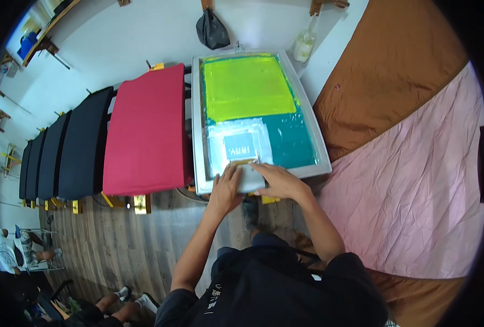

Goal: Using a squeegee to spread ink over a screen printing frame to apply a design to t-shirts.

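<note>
A screen-printing frame (318, 144) with a pale rim lies in front of me. Its teal mesh (290, 139) has a large yellow-green area (247, 87) on the far part. Nearer me is a whitish taped patch (217, 140) with light lettering. At the near edge, a pale squeegee (248, 181) with a yellowish strip along its far side sits between my hands. My left hand (227, 188) grips its left end, fingers over the top. My right hand (281, 182) grips its right end. The squeegee's underside is hidden.
Left of the frame stands a red-covered printing board (146, 131), then several black-covered boards (83, 144) in a row. Brown cloth (389, 71) and pink cloth (400, 191) spread on the right. A black bag (212, 30) hangs behind. Other people (23, 250) sit at lower left.
</note>
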The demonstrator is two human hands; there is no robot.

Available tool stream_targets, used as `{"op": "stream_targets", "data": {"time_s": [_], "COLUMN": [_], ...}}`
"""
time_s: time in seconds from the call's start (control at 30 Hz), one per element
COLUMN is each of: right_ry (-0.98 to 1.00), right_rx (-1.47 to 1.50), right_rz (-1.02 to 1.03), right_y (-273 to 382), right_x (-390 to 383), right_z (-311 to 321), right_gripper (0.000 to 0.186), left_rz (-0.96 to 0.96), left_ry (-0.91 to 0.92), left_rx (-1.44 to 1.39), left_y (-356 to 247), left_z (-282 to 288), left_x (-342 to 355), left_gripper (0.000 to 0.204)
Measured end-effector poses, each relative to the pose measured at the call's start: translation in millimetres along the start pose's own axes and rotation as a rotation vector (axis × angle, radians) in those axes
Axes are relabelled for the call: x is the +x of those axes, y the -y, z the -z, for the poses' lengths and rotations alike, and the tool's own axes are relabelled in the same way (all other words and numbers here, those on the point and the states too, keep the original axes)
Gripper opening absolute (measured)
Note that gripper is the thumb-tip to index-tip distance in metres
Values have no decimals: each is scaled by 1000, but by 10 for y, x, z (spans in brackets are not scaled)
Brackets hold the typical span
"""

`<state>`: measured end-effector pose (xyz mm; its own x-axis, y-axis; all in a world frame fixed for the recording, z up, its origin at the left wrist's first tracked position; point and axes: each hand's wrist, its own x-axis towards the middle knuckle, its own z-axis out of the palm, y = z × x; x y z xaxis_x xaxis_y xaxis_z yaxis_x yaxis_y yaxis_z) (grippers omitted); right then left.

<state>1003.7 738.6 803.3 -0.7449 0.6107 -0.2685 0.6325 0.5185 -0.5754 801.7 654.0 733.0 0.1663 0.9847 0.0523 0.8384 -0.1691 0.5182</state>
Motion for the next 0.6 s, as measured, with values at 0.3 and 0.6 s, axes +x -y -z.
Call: {"op": "stream_targets", "data": {"time_s": [0.3, 0.6], "right_ry": [-717, -604], "right_rx": [260, 256], "right_rz": [-416, -789], "right_y": [-1901, -2562], "right_x": [-592, -454], "right_z": [697, 382], "right_gripper": [49, 80], "left_rz": [415, 891], "left_ry": [-530, -283], "left_rx": [-430, -347], "left_y": [434, 689], "left_z": [217, 19], "left_x": [287, 454], "left_gripper": [68, 86]}}
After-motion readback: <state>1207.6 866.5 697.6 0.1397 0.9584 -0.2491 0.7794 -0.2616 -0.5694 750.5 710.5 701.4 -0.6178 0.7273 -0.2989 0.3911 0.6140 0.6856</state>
